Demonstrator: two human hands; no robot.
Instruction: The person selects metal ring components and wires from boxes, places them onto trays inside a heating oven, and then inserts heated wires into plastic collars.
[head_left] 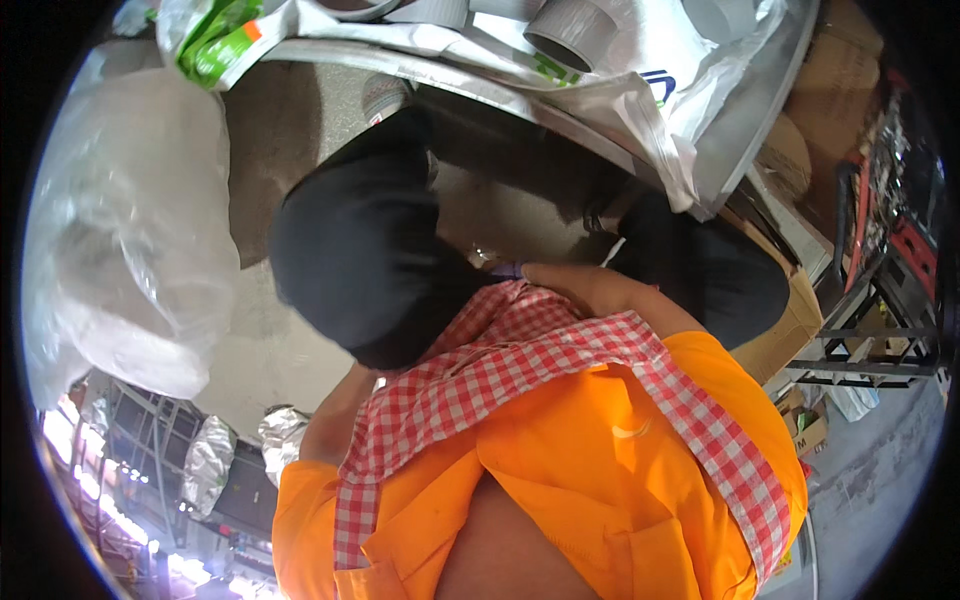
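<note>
Below the checked cloth — two forearms, one right hand, its grip unclear — left hand hidden.

Concrete floor: clear plastic bag at its left, metal rack and cardboard box at its right.

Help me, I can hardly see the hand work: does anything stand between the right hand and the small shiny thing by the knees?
Nothing visible does: the right hand sits right beside the small shiny thing, its fingers hidden by the red-and-white checked cloth scarf. The left hand is out of sight behind the black-trousered knee.
</note>
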